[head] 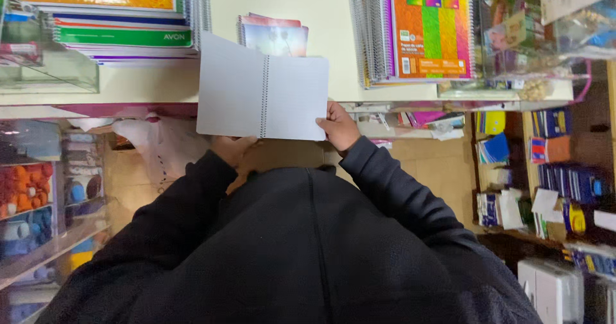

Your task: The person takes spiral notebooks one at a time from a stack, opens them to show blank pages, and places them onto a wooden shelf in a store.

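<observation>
Above the shelf's front edge: spiral notebook (pixel 262 95), already opened flat on blank pages, right hand (pixel 338 127) pinching its lower corner, left hand (pixel 232 148) underneath, grip unclear; nothing written yet.

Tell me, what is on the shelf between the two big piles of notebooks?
In the head view, a small stack of notebooks lies between the left pile and the right pile; the rest is bare cream shelf.
</observation>
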